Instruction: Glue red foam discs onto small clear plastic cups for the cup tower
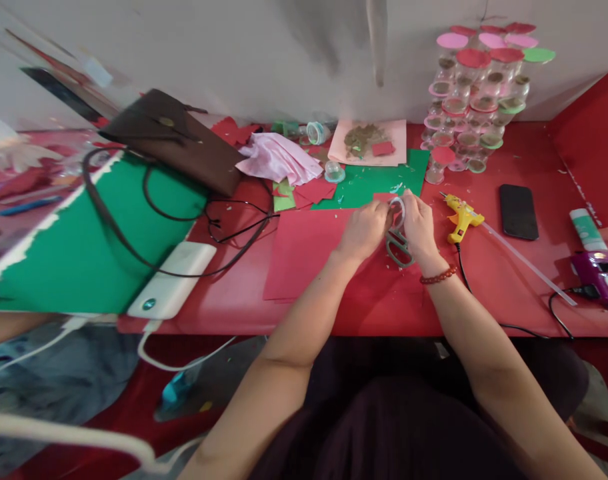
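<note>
My left hand [365, 229] is closed in a pinch on a small clear plastic ring [397, 208] just above a red paper sheet [304, 253]. My right hand [420, 227], with a red bead bracelet at the wrist, grips grey-handled scissors [398, 248] and its fingertips also meet the ring. Both hands touch at the middle of the red table [484, 280]. The scissor blades are hidden between the hands.
A yellow glue gun [461, 219] with a clear stick lies right of my hands, then a black phone [518, 211] and a purple tool [598, 272]. A stack of capped plastic cups [477, 93] stands behind. Green paper [84, 240], a brown bag [179, 137] and a white power bank [173, 280] lie left.
</note>
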{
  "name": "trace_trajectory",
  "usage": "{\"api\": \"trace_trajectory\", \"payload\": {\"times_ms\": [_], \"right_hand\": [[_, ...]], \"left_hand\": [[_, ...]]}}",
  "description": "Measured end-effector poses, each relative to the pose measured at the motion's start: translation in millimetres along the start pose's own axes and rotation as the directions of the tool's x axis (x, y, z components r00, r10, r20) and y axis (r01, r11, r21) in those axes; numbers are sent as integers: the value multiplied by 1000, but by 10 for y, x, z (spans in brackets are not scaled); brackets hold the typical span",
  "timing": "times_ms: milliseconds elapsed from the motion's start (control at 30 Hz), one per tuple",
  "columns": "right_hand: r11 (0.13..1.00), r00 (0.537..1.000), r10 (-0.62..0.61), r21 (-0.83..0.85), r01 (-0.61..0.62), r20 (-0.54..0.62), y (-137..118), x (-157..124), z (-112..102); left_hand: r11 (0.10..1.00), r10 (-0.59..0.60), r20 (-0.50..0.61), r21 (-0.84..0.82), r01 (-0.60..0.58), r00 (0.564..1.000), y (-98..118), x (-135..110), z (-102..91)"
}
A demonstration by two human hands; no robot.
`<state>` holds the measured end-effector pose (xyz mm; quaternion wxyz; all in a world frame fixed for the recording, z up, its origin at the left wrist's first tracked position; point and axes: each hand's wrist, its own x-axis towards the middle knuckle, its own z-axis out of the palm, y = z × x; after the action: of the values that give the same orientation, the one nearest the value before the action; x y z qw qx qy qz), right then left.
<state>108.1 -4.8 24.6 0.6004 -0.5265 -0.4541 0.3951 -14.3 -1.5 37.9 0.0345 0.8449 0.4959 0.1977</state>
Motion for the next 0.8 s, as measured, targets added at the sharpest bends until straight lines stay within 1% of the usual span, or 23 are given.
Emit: {"api": "trace_trajectory", "payload": {"times_ms": [100, 200, 333, 433, 500, 567, 633, 700, 800], "right_hand": [[999, 999, 29, 17, -29, -12, -43, -8, -7], [995, 997, 69, 68, -67, -23, -88, -7, -19], [967, 983, 185, 175, -185, 17, -130, 21, -45], [926, 964, 256, 269, -265, 68, -142, 48, -57], [891, 951, 294, 332, -310, 98, -144, 65, -61], [849, 931, 340, 384, -363, 129, -140, 85, -68], [801, 903, 388, 418, -429, 183, -134, 112, -85], [747, 866, 425, 438, -500, 263, -129, 140, -112], [668, 809, 448, 460, -586, 379, -136, 170, -161]], "left_hand": [[999, 36, 18, 12, -36, 999, -28, 15, 35], [997, 76, 3, -28, -76, 997, -60, 19, 75], [981, 105, -57, -159, -113, 993, -107, 30, 140], [955, 77, -96, -279, -101, 992, -149, 53, 203], [921, 56, -123, -378, -99, 991, -171, 68, 234], [864, 38, -143, -493, -104, 989, -177, 76, 242], [780, 21, -142, -617, -105, 990, -164, 76, 223], [669, -2, -111, -739, -81, 994, -135, 68, 192], [477, -57, -50, -879, -17, 997, -80, 56, 172]]}}
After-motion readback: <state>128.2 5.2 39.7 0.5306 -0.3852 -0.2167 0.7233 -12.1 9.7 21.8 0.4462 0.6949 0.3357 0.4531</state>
